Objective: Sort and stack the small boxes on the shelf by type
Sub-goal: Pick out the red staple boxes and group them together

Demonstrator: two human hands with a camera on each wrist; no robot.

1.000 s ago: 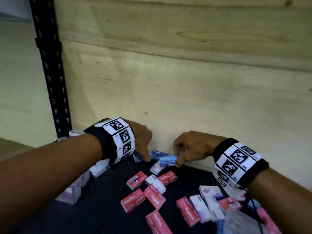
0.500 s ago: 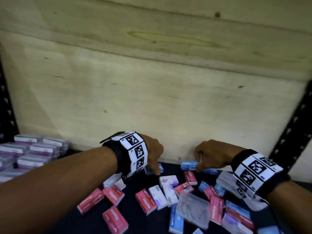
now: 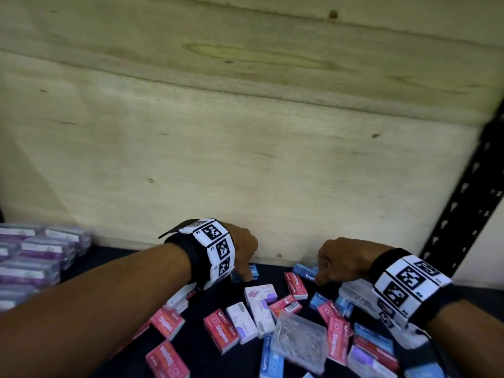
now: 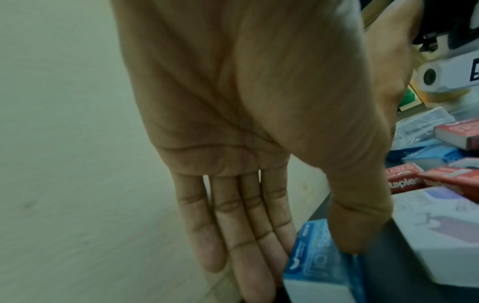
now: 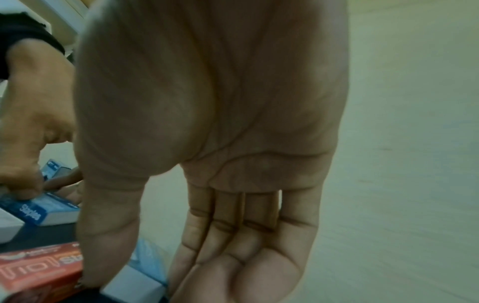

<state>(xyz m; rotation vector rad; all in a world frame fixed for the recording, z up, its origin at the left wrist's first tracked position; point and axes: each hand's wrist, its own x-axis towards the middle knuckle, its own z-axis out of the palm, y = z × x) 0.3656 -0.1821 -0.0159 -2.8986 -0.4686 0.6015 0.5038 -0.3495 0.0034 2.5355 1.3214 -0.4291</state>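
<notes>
Small boxes lie scattered on the dark shelf (image 3: 275,271): blue, red and white-purple ones. My left hand (image 3: 246,276) reaches down by the back wall. Its thumb and fingers pinch a blue staples box (image 4: 321,266), which also shows as the blue box (image 3: 253,270) under the hand. My right hand (image 3: 319,278) sits further right. Its thumb and fingers pinch a second blue staples box (image 3: 304,270), seen as a blue and white box (image 5: 145,266) in the right wrist view. A red staples box (image 3: 296,285) lies beside it.
Stacks of purple boxes (image 3: 35,257) stand at the left. Red staples boxes (image 3: 221,331), white-purple boxes (image 3: 261,296) and a clear plastic case (image 3: 300,342) crowd the near shelf. A plywood wall (image 3: 245,159) closes the back; a black upright (image 3: 463,214) stands at the right.
The view has swung right, away from the left upright to the right one. My hands have spread apart, each still holding a blue box near the back wall.
</notes>
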